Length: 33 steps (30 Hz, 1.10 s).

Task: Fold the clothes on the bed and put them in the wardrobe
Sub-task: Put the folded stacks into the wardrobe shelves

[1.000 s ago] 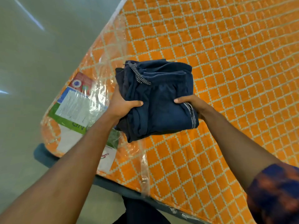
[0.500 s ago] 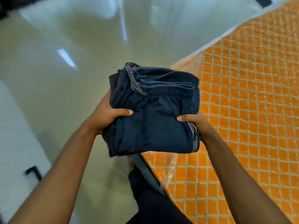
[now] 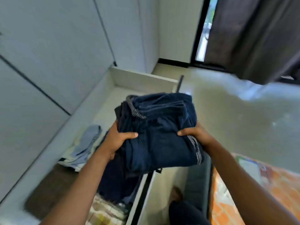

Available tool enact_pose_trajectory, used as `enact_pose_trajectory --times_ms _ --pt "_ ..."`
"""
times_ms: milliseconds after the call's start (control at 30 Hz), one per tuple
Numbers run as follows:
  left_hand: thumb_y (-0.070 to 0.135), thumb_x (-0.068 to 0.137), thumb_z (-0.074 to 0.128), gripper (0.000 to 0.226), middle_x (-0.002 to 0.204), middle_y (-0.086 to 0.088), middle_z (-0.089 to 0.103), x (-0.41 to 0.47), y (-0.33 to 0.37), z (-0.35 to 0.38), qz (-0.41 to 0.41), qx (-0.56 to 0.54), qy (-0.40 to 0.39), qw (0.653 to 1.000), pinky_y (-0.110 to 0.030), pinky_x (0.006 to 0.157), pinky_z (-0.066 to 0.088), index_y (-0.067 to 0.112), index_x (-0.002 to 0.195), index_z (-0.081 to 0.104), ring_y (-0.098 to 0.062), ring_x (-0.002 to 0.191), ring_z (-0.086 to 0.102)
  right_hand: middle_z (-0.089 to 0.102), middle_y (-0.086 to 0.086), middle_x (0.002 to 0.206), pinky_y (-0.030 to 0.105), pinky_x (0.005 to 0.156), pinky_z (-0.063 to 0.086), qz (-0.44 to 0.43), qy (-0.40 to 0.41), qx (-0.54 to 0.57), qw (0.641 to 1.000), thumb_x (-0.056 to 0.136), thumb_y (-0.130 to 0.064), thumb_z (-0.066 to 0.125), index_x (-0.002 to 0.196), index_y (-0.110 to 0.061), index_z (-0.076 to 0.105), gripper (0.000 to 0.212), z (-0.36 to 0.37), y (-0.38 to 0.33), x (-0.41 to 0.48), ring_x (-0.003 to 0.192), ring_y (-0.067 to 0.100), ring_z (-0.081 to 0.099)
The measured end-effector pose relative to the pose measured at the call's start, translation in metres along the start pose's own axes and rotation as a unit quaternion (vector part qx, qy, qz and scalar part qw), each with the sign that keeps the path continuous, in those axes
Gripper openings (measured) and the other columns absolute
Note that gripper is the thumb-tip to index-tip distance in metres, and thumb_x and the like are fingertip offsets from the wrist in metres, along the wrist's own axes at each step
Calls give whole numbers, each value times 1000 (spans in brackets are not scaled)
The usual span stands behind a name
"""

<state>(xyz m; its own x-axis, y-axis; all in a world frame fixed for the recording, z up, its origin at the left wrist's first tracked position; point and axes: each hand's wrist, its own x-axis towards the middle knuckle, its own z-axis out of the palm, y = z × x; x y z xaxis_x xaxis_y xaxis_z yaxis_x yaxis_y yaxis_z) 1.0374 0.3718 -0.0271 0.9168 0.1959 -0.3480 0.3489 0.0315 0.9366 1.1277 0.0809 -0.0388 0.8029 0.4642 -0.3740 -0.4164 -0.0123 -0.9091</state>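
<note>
Holding folded navy garment (image 3: 159, 137) in the air above open wardrobe drawer (image 3: 142, 78), well clear of the bed (image 3: 267, 184) at lower right. Clamped from both sides: by left hand (image 3: 116, 140) at near-left edge, by right hand (image 3: 194, 135) at near-right edge, each with thumb curled over the top, fingers hidden underneath. Gripped this way probably to keep the folds stacked and the drawstring end from spilling. Carried roughly level, likely for a flat lay-down. Noted inside drawer: pale blue clothes (image 3: 87, 143) at left, dark clothes (image 3: 113, 181) directly beneath the load, checked cloth (image 3: 103, 211) nearest. Judged as placement step, not yet done.
</note>
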Motion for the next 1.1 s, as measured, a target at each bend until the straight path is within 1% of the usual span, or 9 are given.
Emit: enact_pose_trajectory --times_ms 167,300,433,567,667,767,900,1033,1100 --pt "21 52 94 92 125 0 71 -26 -31 -61 -59 -87 116 988 -52 98 53 25 136 55 -27 110 69 72 10 123 53 96 55 43 -115 -75 990 61 -3 81 129 -16 60 72 64 -11 65 113 34 68" --pt "12 56 93 91 123 2 71 -4 -47 -74 -83 -122 169 975 -44 93 55 28 136 54 -25 111 68 73 7 122 54 96 55 77 -167 -109 977 66 0 83 128 -21 60 70 76 -11 127 111 32 69" --pt "19 56 92 88 124 4 70 30 -52 -71 -115 -149 246 951 -42 97 53 27 135 56 -21 113 67 74 8 120 59 99 52 150 -219 -144 953 63 -9 85 125 -21 64 67 76 -19 208 109 34 70" --pt "3 71 86 69 121 6 70 59 -48 -59 -143 -177 301 926 -34 90 53 29 129 58 -18 110 66 74 10 117 58 97 54 208 -271 -178 923 64 -10 84 125 -16 65 64 78 -32 259 106 35 71" --pt "9 65 89 73 121 5 71 76 -48 -51 -174 -207 328 905 -43 100 52 29 128 59 -20 111 67 76 9 111 52 92 57 231 -291 -203 906 74 -5 79 119 -19 66 49 82 -45 296 101 33 73" --pt "14 59 91 81 122 3 71 88 -47 -47 -211 -245 350 879 -48 102 51 29 132 59 -25 111 66 76 12 112 51 90 57 268 -303 -208 891 67 -8 81 119 -15 68 55 90 -49 324 100 36 73" --pt "12 62 89 76 121 0 71 106 -41 -54 -203 -271 363 868 -47 98 53 26 131 60 -25 109 68 74 16 116 53 93 55 291 -320 -235 870 64 -12 84 126 -8 65 65 105 -59 357 105 39 71" --pt "3 77 80 58 118 1 71 136 -23 -78 -171 -270 352 879 -38 90 55 26 126 60 -23 107 67 75 13 114 49 91 56 253 -322 -271 871 76 -15 80 125 -12 65 52 119 -84 390 104 35 72" --pt "-2 79 76 58 119 -1 70 160 -16 -94 -154 -265 355 883 -30 81 54 22 128 59 -21 105 67 75 10 115 52 96 55 228 -319 -292 872 67 -22 88 128 -15 63 66 132 -94 416 105 34 72"
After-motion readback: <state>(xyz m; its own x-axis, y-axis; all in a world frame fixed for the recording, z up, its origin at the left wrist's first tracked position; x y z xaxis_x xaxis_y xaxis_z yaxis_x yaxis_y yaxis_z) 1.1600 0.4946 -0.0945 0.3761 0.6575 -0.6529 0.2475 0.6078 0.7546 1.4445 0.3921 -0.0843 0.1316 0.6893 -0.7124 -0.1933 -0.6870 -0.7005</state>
